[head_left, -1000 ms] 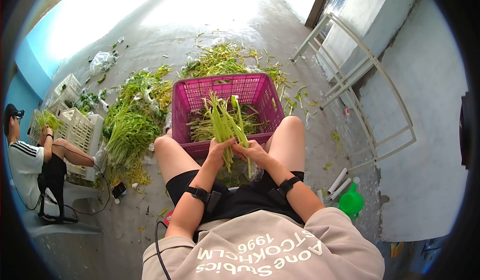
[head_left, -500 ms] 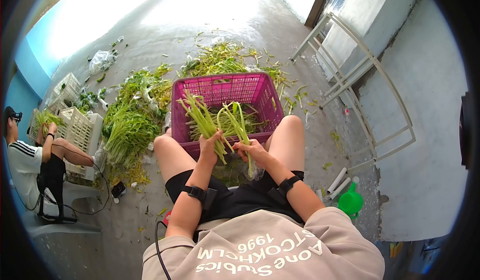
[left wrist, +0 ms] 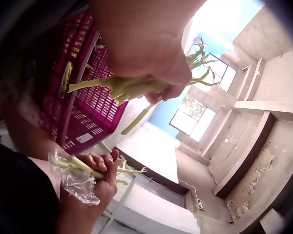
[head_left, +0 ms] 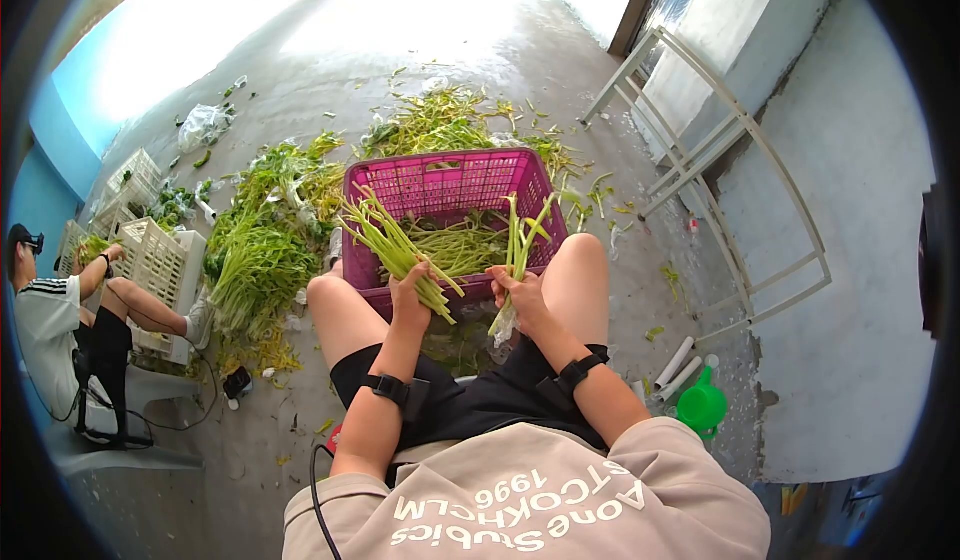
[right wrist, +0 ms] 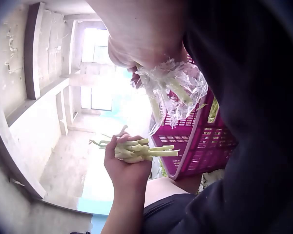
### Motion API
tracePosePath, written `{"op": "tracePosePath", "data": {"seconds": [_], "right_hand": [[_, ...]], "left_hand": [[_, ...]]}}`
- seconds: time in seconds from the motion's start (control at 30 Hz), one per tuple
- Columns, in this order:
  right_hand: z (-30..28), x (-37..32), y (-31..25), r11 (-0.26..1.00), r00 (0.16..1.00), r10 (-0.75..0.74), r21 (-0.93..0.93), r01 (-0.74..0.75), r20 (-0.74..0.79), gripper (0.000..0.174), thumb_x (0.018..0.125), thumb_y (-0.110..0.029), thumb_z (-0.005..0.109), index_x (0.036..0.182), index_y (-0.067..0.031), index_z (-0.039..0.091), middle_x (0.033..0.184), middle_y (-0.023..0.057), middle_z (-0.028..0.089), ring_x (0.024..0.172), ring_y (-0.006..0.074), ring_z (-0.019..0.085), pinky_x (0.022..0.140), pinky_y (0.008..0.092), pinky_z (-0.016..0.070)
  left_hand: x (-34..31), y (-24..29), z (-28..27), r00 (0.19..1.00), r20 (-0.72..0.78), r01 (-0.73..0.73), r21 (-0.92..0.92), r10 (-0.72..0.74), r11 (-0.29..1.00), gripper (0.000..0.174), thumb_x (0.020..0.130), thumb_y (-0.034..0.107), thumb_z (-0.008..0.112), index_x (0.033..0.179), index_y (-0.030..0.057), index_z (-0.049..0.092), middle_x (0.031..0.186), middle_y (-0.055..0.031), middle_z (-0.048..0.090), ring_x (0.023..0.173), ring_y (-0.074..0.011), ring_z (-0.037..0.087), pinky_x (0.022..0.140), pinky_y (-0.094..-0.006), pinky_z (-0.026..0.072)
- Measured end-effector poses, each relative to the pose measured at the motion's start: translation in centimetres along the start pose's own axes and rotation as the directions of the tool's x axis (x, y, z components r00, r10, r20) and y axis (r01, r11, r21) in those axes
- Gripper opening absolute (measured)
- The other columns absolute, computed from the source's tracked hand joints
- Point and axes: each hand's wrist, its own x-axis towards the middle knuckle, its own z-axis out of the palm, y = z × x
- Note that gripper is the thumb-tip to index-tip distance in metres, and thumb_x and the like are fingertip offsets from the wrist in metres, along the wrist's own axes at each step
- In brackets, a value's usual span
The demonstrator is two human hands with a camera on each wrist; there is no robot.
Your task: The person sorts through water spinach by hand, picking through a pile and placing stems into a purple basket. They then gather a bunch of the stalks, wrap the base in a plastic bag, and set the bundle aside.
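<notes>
A pink plastic crate [head_left: 440,182] with green stalks in it stands on the floor between my knees. My left hand [head_left: 409,296] grips a bundle of pale green stalks [head_left: 385,238] that leans up and left over the crate's near left corner. My right hand [head_left: 522,293] grips a smaller bunch of stalks [head_left: 523,235] together with a clear plastic wrap [head_left: 505,326], held at the crate's near right edge. In the left wrist view the right hand [left wrist: 103,173] shows the wrap [left wrist: 73,179] bunched below it. The right wrist view has the left hand [right wrist: 127,165] closed round its bundle [right wrist: 139,150].
A large heap of leafy greens [head_left: 262,240] lies left of the crate, and scraps [head_left: 440,115] litter the floor beyond it. A second person [head_left: 60,320] sits at far left beside white crates [head_left: 155,255]. A white metal frame [head_left: 715,160] and a green watering can [head_left: 702,402] stand to the right.
The single bundle held by both hands has been split. My left hand carried the larger part to the left, and my right hand took the smaller part to the right.
</notes>
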Motion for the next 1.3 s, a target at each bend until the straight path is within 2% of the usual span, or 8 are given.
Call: {"op": "tracePosePath", "data": {"seconds": [0.1, 0.2, 0.4, 0.63, 0.8, 1.03, 1.2, 1.3], "right_hand": [[0.3, -0.1, 0.3, 0.995, 0.995, 0.029, -0.094, -0.020, 0.094, 0.025, 0.097, -0.023, 0.062, 0.101, 0.0010, 0.068, 0.068, 0.0048, 0.062, 0.048, 0.0107, 0.051, 0.046, 0.0245, 0.0409], [0.7, -0.4, 0.4, 0.938, 0.966, 0.204, -0.314, -0.146, 0.160, 0.026, 0.096, -0.025, 0.063, 0.096, 0.0008, 0.068, 0.063, 0.0048, 0.063, 0.047, 0.0090, 0.049, 0.046, 0.0251, 0.0372], [1.0, -0.6, -0.1, 0.931, 0.940, 0.254, -0.322, -0.173, 0.230, 0.027, 0.095, -0.026, 0.063, 0.096, 0.0003, 0.069, 0.063, 0.0041, 0.062, 0.048, 0.0090, 0.049, 0.047, 0.0245, 0.0368], [1.1, -0.7, -0.2, 0.917, 0.922, 0.312, -0.328, -0.228, 0.231, 0.028, 0.093, -0.026, 0.063, 0.095, 0.0003, 0.069, 0.064, 0.0043, 0.062, 0.048, 0.0097, 0.050, 0.047, 0.0249, 0.0380], [0.9, -0.4, 0.0, 0.957, 0.954, 0.193, -0.260, -0.131, 0.229, 0.023, 0.089, -0.021, 0.064, 0.086, 0.0016, 0.068, 0.064, 0.0074, 0.063, 0.049, 0.0118, 0.053, 0.047, 0.0261, 0.0395], [0.6, -0.2, 0.6, 0.945, 0.979, 0.120, -0.320, -0.063, 0.162, 0.024, 0.087, -0.020, 0.065, 0.077, 0.0010, 0.067, 0.062, 0.0076, 0.063, 0.047, 0.0126, 0.052, 0.047, 0.0260, 0.0403], [1.1, -0.5, 1.6, 0.860, 0.955, 0.290, -0.454, -0.233, 0.059, 0.020, 0.080, -0.019, 0.067, 0.075, 0.0005, 0.067, 0.061, 0.0058, 0.061, 0.049, 0.0133, 0.054, 0.047, 0.0270, 0.0402], [1.0, -0.2, 1.7, 0.870, 0.958, 0.279, -0.441, -0.221, 0.070, 0.020, 0.081, -0.019, 0.071, 0.077, 0.0001, 0.068, 0.062, 0.0053, 0.061, 0.048, 0.0120, 0.053, 0.047, 0.0266, 0.0400]], "left_hand": [[-0.4, -0.2, 0.2, 0.999, -0.023, 0.024, 0.009, -0.024, 1.000, 0.019, 0.086, 0.002, 0.065, 0.103, 0.0039, 0.055, 0.079, -0.0060, 0.059, 0.069, -0.0153, 0.062, 0.056, -0.0276, 0.0532], [0.1, -1.0, -0.4, 0.999, 0.013, 0.038, 0.042, -0.039, 0.998, 0.019, 0.086, 0.001, 0.064, 0.102, 0.0040, 0.055, 0.080, -0.0058, 0.060, 0.070, -0.0151, 0.062, 0.057, -0.0273, 0.0538], [-0.5, -0.8, 0.4, 0.999, 0.017, 0.044, 0.068, -0.045, 0.997, 0.021, 0.085, 0.000, 0.064, 0.104, 0.0031, 0.055, 0.080, -0.0061, 0.061, 0.070, -0.0153, 0.064, 0.057, -0.0274, 0.0549], [-0.6, -0.9, 0.6, 0.999, -0.004, 0.046, 0.059, -0.046, 0.997, 0.021, 0.083, -0.001, 0.066, 0.102, 0.0014, 0.058, 0.082, -0.0059, 0.062, 0.067, -0.0140, 0.063, 0.053, -0.0263, 0.0538], [-0.5, -1.3, 0.4, 0.998, 0.000, 0.062, 0.066, -0.062, 0.996, 0.021, 0.083, 0.000, 0.069, 0.101, 0.0011, 0.058, 0.082, -0.0061, 0.062, 0.066, -0.0135, 0.063, 0.052, -0.0258, 0.0512], [-1.3, -2.3, 1.4, 0.981, 0.026, 0.190, 0.100, -0.193, 0.977, 0.022, 0.083, 0.002, 0.072, 0.101, 0.0020, 0.058, 0.076, -0.0041, 0.059, 0.066, -0.0130, 0.059, 0.062, -0.0264, 0.0481], [-2.2, -2.7, 2.2, 0.987, 0.090, 0.101, 0.305, -0.134, 0.947, 0.021, 0.082, 0.000, 0.071, 0.099, 0.0022, 0.060, 0.078, -0.0032, 0.060, 0.064, -0.0111, 0.057, 0.060, -0.0252, 0.0450], [-2.0, -2.2, 2.5, 0.999, 0.041, 0.022, 0.245, -0.033, 0.969, 0.018, 0.080, 0.003, 0.074, 0.095, 0.0012, 0.063, 0.076, -0.0024, 0.062, 0.061, -0.0113, 0.057, 0.058, -0.0253, 0.0451]]}}
